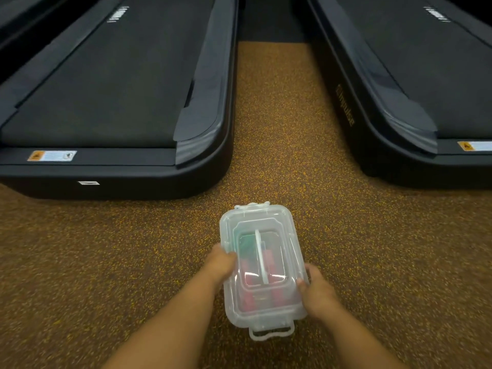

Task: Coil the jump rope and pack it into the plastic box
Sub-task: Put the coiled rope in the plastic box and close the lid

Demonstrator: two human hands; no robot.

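Item: plastic box [262,265], clear, rectangular, lid on, with a flat carry handle [261,255] lying along the middle of the lid and a latch tab [271,332] at the near end. It is held over the speckled brown-and-yellow floor [106,262]; whether its base touches the floor cannot be told.

Contents: red and green shapes show blurred through the lid, presumably the jump rope [250,272]; the coil itself cannot be made out.

Left hand [219,265]: against the box's left side, fingers curled over the lid edge, the grip closed on the box.

Right hand [316,291]: against the box's right side, nearer the latch end, thumb on the lid rim, the grip closed on the box.

Beyond the box, to its left: black treadmill [114,102], rear end facing the box, warning sticker [52,155] on its end rail.

Beyond the box, to its right: second black treadmill [415,89], gold lettering along its side.
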